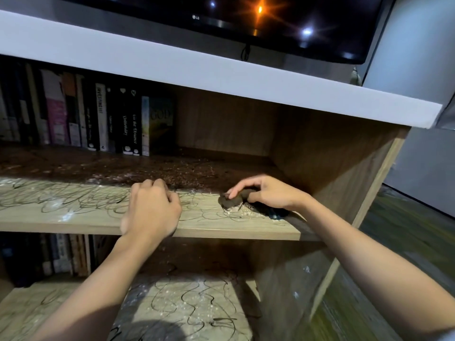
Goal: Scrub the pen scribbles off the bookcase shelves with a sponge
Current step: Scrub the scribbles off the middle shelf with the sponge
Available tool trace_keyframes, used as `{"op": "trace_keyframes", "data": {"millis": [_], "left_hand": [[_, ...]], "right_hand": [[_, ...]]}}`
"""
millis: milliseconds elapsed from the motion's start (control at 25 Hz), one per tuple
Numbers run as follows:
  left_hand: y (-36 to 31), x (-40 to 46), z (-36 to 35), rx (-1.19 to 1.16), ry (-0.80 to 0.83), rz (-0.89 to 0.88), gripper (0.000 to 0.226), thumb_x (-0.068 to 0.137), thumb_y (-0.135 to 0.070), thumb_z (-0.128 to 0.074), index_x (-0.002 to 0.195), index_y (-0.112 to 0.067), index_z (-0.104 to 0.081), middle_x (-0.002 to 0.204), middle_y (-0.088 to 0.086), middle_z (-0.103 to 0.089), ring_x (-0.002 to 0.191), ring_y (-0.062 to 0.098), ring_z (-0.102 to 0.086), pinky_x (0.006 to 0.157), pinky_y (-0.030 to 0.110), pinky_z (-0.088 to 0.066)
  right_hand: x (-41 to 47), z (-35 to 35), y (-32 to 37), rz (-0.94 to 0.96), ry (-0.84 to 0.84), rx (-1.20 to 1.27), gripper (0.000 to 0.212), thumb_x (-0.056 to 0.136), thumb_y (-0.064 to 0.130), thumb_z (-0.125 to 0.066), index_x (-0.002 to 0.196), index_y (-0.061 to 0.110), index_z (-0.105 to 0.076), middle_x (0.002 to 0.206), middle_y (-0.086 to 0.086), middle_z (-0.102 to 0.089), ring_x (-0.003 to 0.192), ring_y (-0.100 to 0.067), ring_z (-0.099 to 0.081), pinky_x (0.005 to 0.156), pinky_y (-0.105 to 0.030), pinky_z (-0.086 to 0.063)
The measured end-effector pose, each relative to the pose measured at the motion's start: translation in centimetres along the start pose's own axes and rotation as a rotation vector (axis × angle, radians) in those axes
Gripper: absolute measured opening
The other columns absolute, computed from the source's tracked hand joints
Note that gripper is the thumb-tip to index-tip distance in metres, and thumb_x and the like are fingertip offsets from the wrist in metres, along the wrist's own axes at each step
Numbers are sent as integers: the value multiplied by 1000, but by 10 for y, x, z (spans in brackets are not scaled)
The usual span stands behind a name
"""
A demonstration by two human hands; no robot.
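Two bare forearms reach in from the near edge. Lower shelf (172, 303): pen scribbles (192, 301) and wet specks. Upper shelf (234, 232): scribbled from left end to right, foam near the right end. Left hand (151, 209) rests on its front edge, fingers curled, holding nothing. Right hand (267, 194) grips one dark sponge (232, 201), pressed onto the upper shelf near the bookcase side panel (344, 173). Row of books (98, 121) at rear left; television (270, 23) above.
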State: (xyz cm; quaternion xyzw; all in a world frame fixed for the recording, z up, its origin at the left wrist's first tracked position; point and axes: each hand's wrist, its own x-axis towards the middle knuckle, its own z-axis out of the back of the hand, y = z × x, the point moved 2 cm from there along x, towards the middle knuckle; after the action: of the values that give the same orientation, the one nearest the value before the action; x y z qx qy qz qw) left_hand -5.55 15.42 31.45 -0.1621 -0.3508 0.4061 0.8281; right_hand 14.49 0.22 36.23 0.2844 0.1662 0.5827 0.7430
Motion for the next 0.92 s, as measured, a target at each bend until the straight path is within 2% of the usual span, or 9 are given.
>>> {"op": "trace_keyframes", "data": {"millis": [80, 200, 320, 440, 520, 640, 720, 800, 920], "left_hand": [[-1, 0, 0, -10, -15, -1, 25, 93, -27, -40, 101, -13, -60, 108, 7, -57, 112, 26, -42, 77, 41, -42], [-2, 1, 0, 4, -7, 9, 26, 93, -27, -40, 102, -13, -60, 109, 7, -57, 112, 27, -42, 77, 41, -42], [-3, 4, 0, 13, 11, -15, 28, 93, -29, -41, 101, -12, -61, 107, 9, -57, 110, 28, -44, 83, 44, -45], [-6, 12, -3, 48, 39, -264, 31, 94, -28, -41, 104, -8, -62, 106, 11, -58, 106, 27, -45, 93, 41, -42], [-7, 17, -5, 94, 132, -345, 34, 95, -29, -41, 114, -9, -60, 111, 12, -58, 109, 26, -43, 97, 39, -39], [-5, 24, -8, 111, 199, -273, 38, 95, -30, -43, 123, -7, -56, 117, 17, -56, 113, 32, -44, 101, 41, -39], [-1, 29, -5, 154, 160, -243, 34, 95, -28, -44, 114, -4, -58, 113, 22, -57, 108, 36, -47, 98, 43, -40], [4, 34, 2, 253, 120, -236, 32, 96, -27, -43, 107, -1, -58, 110, 25, -58, 105, 39, -49, 94, 43, -40], [13, 42, 8, 319, 70, -205, 33, 96, -25, -41, 102, 2, -59, 108, 29, -59, 104, 43, -50, 94, 43, -39]], "right_hand": [[-12, 17, -2, -43, -94, 31, 47, 84, -6, -48, 102, 31, -71, 112, 11, -68, 97, -29, -66, 84, -48, -51], [-10, 40, -21, -163, -326, -58, 51, 87, -8, -45, 103, 35, -68, 112, 4, -66, 83, -30, -67, 68, -40, -56], [-3, 23, -44, -301, -346, -199, 51, 86, -9, -41, 113, 27, -64, 123, -3, -61, 73, -15, -60, 52, -15, -44], [-6, -1, -33, -263, -369, -247, 52, 83, -7, -41, 119, 23, -63, 127, -2, -60, 83, -11, -56, 62, -14, -39], [-16, -6, -17, -181, -291, -195, 53, 85, -9, -40, 117, 24, -65, 118, -1, -64, 65, 0, -54, 57, -11, -38], [-39, -9, 1, -106, -127, 21, 47, 91, -9, -41, 112, 25, -67, 84, -5, -67, 53, -11, -58, 50, -22, -44], [-49, 2, 6, -37, -205, 35, 46, 92, -8, -46, 109, 29, -67, 98, 1, -69, 76, -20, -66, 69, -30, -52], [-57, 23, 0, -79, -404, 64, 47, 91, -6, -48, 110, 32, -67, 111, 8, -65, 98, -16, -64, 89, -35, -53], [-76, 29, -22, -251, -527, -107, 42, 93, 2, -47, 120, 33, -60, 111, 6, -63, 85, -19, -65, 75, -36, -54]]}}
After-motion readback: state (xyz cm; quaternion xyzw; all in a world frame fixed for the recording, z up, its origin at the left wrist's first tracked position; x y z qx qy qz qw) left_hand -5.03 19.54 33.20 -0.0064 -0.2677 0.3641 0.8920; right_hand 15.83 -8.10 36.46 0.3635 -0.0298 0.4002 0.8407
